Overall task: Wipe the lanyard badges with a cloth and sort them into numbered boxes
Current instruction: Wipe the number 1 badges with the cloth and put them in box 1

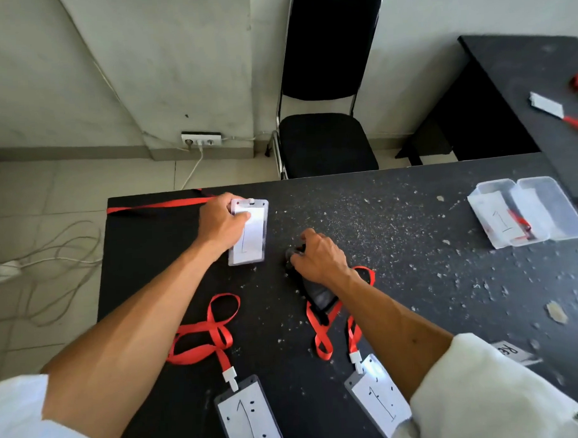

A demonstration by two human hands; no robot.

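On the black table (pixel 396 214), two badges marked 1 (pixel 250 416) (pixel 376 400) lie nearest. Beyond them, the right hand (pixel 319 254) is closed over a dark cloth (pixel 317 293). The left hand (pixel 220 223) pinches a third badge (pixel 252 237) flat on the table. Farthest right of it, an open clear box (pixel 529 208) holds a badge.

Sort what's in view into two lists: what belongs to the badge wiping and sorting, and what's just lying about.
Belongs to the job:
- badge under the left hand
- left hand
- dark cloth gripped by the right hand
- two waiting badges near the front edge
- clear box marked 1

Just lying about:
- black chair
- wall socket
- loose cables on the floor
- side table
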